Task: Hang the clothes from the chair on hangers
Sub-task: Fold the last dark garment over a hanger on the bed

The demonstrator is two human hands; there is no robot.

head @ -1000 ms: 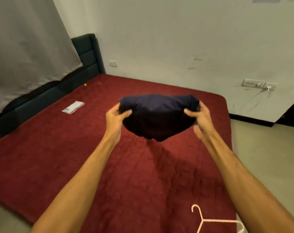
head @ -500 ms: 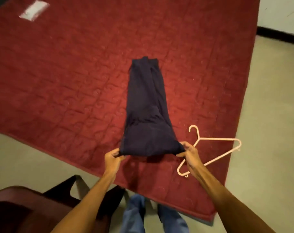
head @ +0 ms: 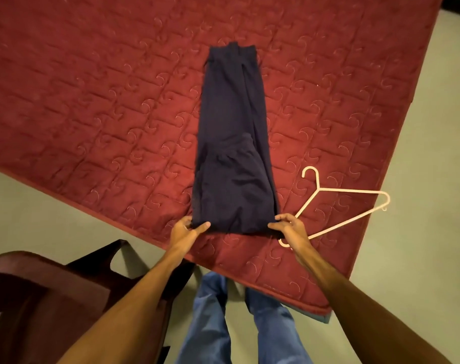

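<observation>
- Head view, step in hand: we judge the navy garment (head: 231,143) is being laid out flat before hanging; it lies lengthwise on the red quilted bed (head: 92,88), its near end at the bed's edge; the left grip (head: 187,229) pinches its near left corner and the right grip (head: 289,228) its near right corner.
- Next move, as we judge it: one grip lets go and takes the pale hanger (head: 336,206), which lies on the quilt just right of the garment.
- Room: pale floor (head: 420,179) around the bed; a dark chair (head: 40,285) at lower left.
</observation>
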